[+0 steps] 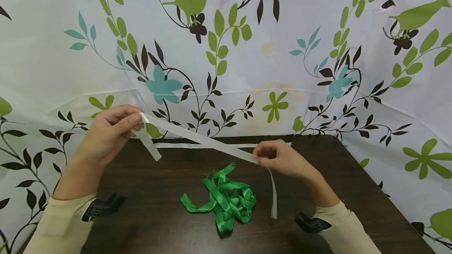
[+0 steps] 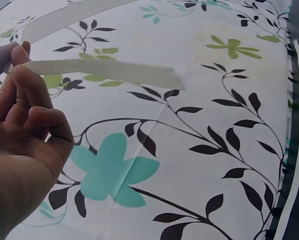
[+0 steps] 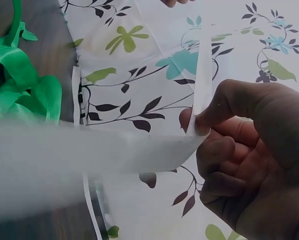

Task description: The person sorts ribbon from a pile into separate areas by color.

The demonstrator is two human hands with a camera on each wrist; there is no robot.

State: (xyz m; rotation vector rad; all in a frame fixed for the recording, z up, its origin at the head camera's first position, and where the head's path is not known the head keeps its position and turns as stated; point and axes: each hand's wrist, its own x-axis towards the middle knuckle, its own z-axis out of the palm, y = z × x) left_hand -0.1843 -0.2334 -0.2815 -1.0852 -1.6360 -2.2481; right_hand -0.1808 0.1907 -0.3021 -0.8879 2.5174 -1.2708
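White ribbon (image 1: pixel 201 139) drawn straight in mid-air above the dark desk (image 1: pixel 148 222).
Left grip (image 1: pixel 109 132) pinches it between thumb and fingers, a short end hanging past; right grip (image 1: pixel 282 158) pinches it lower down, a loose tail dropping beneath. Span slopes downward from left to right. Tangled green ribbon (image 1: pixel 220 199) lies on the desk, below the span and between both forearms. Behind: cloth (image 1: pixel 240 62) printed with leaves, birds, flowers.
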